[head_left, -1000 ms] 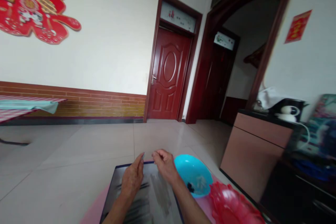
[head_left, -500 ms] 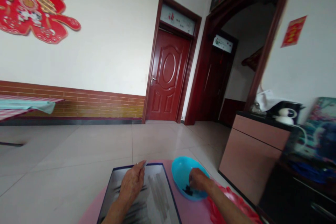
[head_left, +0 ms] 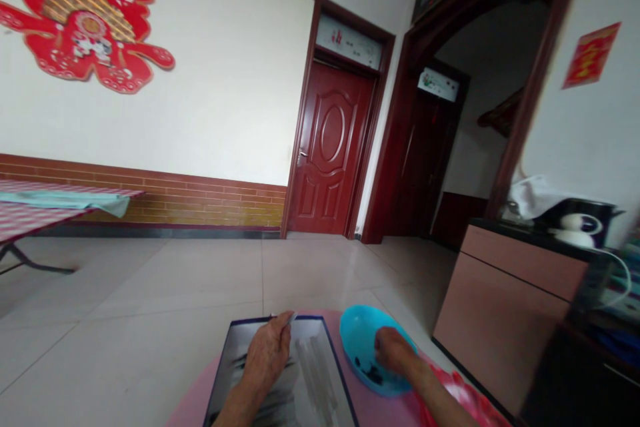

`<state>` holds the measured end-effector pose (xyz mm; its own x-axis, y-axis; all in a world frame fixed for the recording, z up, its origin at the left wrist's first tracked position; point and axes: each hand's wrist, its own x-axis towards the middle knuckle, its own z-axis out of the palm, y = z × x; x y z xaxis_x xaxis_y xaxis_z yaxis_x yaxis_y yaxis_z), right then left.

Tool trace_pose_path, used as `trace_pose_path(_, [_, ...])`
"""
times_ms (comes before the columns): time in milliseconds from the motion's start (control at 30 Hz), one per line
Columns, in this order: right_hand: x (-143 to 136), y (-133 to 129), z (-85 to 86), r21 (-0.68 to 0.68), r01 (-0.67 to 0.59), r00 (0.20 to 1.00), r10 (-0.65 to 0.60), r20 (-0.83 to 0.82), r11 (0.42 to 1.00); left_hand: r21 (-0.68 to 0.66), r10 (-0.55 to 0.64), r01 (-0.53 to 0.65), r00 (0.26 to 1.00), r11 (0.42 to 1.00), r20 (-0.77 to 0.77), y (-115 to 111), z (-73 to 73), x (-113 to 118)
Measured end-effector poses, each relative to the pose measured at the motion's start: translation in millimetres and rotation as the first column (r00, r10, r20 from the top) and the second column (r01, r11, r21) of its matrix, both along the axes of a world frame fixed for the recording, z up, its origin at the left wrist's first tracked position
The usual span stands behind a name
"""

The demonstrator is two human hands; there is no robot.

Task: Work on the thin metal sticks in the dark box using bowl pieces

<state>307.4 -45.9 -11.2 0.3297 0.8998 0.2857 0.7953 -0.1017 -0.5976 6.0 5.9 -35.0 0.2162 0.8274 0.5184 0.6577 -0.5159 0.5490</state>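
Note:
My left hand point(head_left: 270, 350) is over a shallow white box point(head_left: 334, 361) with a dark blue rim, its thumb and fingers pinched on a small, thin pale piece that I cannot make out. Thin dark strips lie in the box's left part, beneath that hand, and greyish long strips point(head_left: 316, 373) lie on the right. My right hand point(head_left: 393, 349) is closed inside a blue bowl point(head_left: 357, 323), above small black pieces point(head_left: 373, 373). Whatever its fingers hold is hidden.
Box and bowl stand on a pink round surface point(head_left: 193, 390), beside a red and white cloth or bag point(head_left: 457, 390). A cabinet point(head_left: 505, 300) stands at right, a checked-cloth table point(head_left: 40, 213) at far left. Behind are tiled floor and a closed red door point(head_left: 333, 147).
The whole view has shifted, so the scene sits a little further right. My right hand is still in the bowl, and my left hand still over the box with its pinch.

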Motion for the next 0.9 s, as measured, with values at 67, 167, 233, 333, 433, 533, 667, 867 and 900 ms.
trace_pose_path(67, [-8,8,13.8,0.014,-0.056,0.998,0.056,0.023,0.998,0.03,-0.011,0.01,0.999,0.999,0.03,0,-0.9,2])
trace_pose_path(167, [-40,23,37.1,0.057,-0.174,0.978,0.179,-0.111,0.983,0.056,-0.014,0.01,0.997,0.998,0.072,-1,-0.6,4])
trace_pose_path(233, [-72,31,48.8,0.115,-0.224,0.902,0.25,-0.353,0.968,0.067,-0.018,0.012,0.996,0.998,0.09,-1,-0.8,4])
trace_pose_path(333, [-124,39,54.5,0.174,-0.161,0.647,0.237,-0.725,0.971,0.09,-0.005,-0.005,0.994,0.996,0.108,-1,-2.9,4])
trace_pose_path(433, [-161,45,45.5,0.192,-0.043,0.296,0.196,-0.935,0.98,0.106,0.021,-0.034,0.992,0.994,0.122,-1,-4.5,2])
trace_pose_path(533, [-177,49,27.0,0.221,0.009,0.027,0.221,-0.975,0.975,0.081,0.008,-0.017,0.993,0.997,0.121,-2,-0.9,3])
trace_pose_path(667, [-180,51,2.8,0.241,-0.002,-0.069,0.24,-0.968,0.971,0.032,-0.042,0.039,0.993,0.999,0.11,-7,8.6,5])
trace_pose_path(867, [-179,53,-12.3,0.27,-0.069,-0.065,0.266,-0.962,0.96,0.022,-0.097,0.095,0.988,0.995,0.124,-9,12.4,4])
trace_pose_path(900, [-180,53,-13.0,0.274,-0.074,-0.066,0.27,-0.961,0.959,0.019,-0.101,0.1,0.987,0.995,0.125,-9,12.2,4])
